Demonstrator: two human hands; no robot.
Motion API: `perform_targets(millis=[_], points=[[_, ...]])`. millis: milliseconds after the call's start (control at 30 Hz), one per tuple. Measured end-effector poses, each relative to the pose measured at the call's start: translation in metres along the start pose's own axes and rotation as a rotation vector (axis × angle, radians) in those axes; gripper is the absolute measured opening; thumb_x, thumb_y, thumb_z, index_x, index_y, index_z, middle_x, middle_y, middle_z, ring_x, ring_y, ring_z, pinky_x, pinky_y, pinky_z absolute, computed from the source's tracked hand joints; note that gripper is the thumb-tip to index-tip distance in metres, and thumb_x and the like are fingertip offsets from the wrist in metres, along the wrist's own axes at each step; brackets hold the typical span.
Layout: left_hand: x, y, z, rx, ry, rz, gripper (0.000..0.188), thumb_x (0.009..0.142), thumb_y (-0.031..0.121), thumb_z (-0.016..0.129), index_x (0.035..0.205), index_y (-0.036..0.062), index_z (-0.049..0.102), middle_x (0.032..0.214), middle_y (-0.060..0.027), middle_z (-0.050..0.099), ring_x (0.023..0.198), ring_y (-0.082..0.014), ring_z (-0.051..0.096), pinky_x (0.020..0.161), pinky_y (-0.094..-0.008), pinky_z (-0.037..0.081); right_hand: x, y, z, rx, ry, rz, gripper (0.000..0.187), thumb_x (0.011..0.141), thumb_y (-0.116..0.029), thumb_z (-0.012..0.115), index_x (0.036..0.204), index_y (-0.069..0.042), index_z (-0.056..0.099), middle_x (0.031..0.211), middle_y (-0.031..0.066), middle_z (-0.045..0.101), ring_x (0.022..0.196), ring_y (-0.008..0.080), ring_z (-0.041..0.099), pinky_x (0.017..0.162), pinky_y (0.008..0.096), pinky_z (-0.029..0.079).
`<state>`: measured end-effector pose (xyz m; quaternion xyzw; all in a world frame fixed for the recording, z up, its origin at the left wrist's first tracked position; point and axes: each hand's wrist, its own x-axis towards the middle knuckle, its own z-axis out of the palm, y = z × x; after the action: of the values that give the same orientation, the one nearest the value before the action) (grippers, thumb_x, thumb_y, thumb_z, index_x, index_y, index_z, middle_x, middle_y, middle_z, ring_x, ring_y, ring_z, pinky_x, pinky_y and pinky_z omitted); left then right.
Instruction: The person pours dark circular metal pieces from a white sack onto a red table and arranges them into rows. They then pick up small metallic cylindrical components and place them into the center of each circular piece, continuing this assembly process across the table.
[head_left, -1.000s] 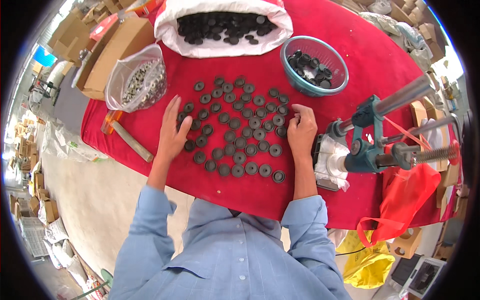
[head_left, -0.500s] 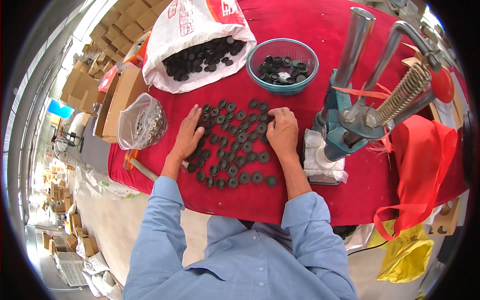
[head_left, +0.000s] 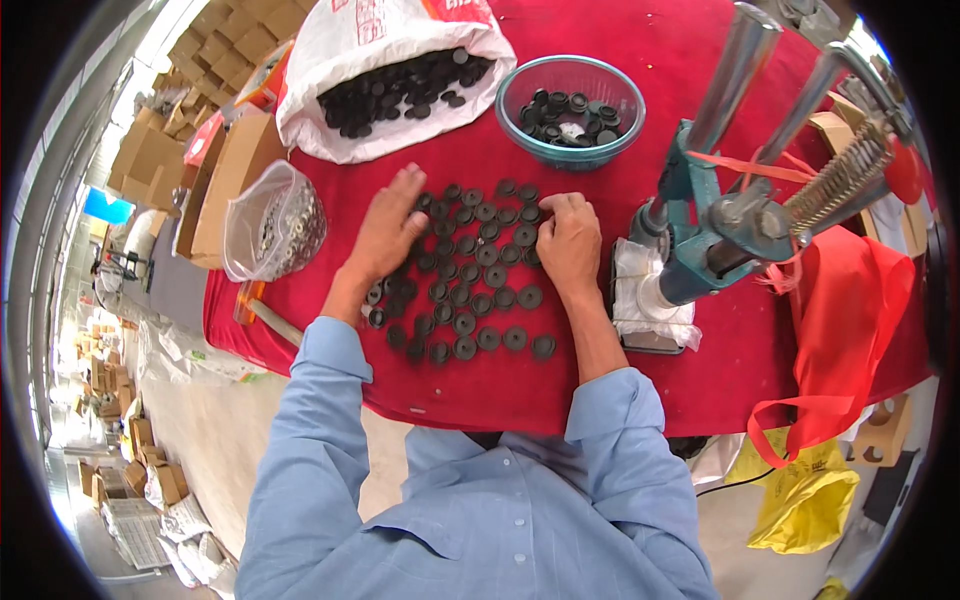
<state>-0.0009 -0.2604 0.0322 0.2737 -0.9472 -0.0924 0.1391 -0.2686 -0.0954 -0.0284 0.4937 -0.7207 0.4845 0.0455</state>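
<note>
The black round discs (head_left: 486, 254) lie in a loose cluster on the red cloth (head_left: 480, 397), between both hands. The left hand (head_left: 391, 224) borders the cluster's left side, fingers extended, thumb spread. The right hand (head_left: 570, 240) borders the right side, fingers curled; whether they grip a disc cannot be determined.

Bare cloth lies between the cluster and the table's near edge, and between the cluster and the blue-green bowl (head_left: 571, 155). A narrower strip separates the right hand from the press (head_left: 690, 268).

The upper picture edge cuts off the white sack (head_left: 320, 62). The right hand's fingertips are obscured. Discs beside the left wrist are blurred and hard to separate.
</note>
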Motion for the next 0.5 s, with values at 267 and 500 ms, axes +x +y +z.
perform_targets(millis=[267, 500], points=[[-0.147, 0.058, -0.002, 0.028, 0.128, -0.358, 0.085, 0.107, 0.044, 0.06, 0.168, -0.0035, 0.025, 0.176, -0.0247, 0.025, 0.164, -0.0402, 0.022, 0.132, -0.0535, 0.02, 0.003, 0.001, -0.004, 0.02, -0.025, 0.0, 0.024, 0.083, 0.005, 0.066, 0.104, -0.004, 0.073, 0.105, 0.0155, 0.069, 0.101, 0.0375, 0.067, 0.09, 0.0493, 0.053], [-0.142, 0.111, 0.023, 0.076, -0.064, -0.378, 0.098, 0.101, 0.055, 0.062, 0.17, -0.0012, 0.02, 0.179, -0.02, 0.017, 0.167, -0.036, 0.013, 0.135, -0.0518, 0.01, 0.002, 0.003, -0.006, 0.011, -0.074, -0.022, 0.026, 0.084, 0.007, 0.063, 0.105, -0.003, 0.072, 0.106, 0.0158, 0.069, 0.103, 0.0381, 0.066, 0.09, 0.049, 0.053]])
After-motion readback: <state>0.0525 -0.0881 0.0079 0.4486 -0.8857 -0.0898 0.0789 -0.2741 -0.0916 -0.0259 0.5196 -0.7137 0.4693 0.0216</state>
